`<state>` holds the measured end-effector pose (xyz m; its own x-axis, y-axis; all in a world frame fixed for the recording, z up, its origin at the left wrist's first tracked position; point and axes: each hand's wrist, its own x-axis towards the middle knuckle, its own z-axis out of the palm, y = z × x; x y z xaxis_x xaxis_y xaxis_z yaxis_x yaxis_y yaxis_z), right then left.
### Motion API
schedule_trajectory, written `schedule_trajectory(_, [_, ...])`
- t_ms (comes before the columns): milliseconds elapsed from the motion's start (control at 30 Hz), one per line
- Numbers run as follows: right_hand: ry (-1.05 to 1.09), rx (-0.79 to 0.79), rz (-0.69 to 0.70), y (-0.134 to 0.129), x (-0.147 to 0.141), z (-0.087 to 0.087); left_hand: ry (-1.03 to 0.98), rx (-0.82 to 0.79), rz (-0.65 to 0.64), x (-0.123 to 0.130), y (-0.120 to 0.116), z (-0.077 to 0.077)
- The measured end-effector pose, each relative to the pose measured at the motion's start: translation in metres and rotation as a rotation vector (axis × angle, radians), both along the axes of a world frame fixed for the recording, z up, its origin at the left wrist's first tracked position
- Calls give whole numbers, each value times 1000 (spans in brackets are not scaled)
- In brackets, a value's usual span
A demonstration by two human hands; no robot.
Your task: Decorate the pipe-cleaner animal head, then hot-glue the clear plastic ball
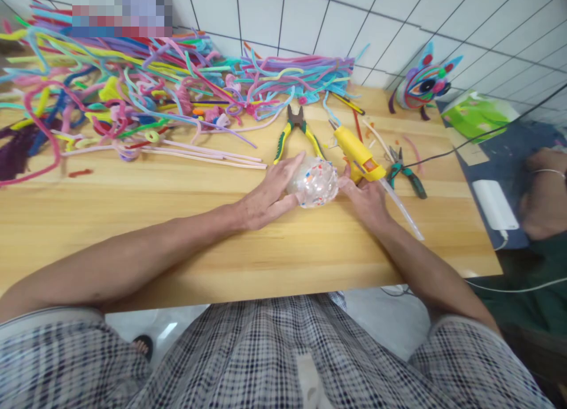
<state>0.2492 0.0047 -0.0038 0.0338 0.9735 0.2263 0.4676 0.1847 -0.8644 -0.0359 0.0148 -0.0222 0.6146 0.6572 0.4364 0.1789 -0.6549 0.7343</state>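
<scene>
Your left hand (269, 198) holds the left side of a clear ball (319, 183) speckled with red, blue and orange, its thumb and fingers spread partly around it. Your right hand (370, 202) is closed around the handle of a yellow glue gun (358, 154), with its fingertips at the ball's right side. The glue gun's nozzle points toward the far left; a translucent glue stick (404, 211) extends from its back toward the near right.

The ball is above the near-middle part of the wooden tabletop (186, 258); whether it touches the surface cannot be determined. Just beyond it lie yellow-green pliers (317, 144), handles toward you and apart. Teal-handled pliers (415, 183) lie right of the glue gun, also with handles apart.

A large tangle of coloured fuzzy sticks (177, 90) covers the far left, reaching the far middle. At the far right stands a colourful animal head (423, 87), with a green packet (479, 117) to its right. A white device (495, 205) with a cable lies right of the tabletop, near another person's arm (547, 190).
</scene>
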Motion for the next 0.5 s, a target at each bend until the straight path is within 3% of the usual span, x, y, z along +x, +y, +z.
schedule_trajectory(200, [-25, -11, -13, 6, 1, 0, 2, 50, 12, 4, -1, 0])
schedule_trajectory(500, [-16, -58, -37, 3, 3, -5, -95, 92, 220, 9, -7, 7])
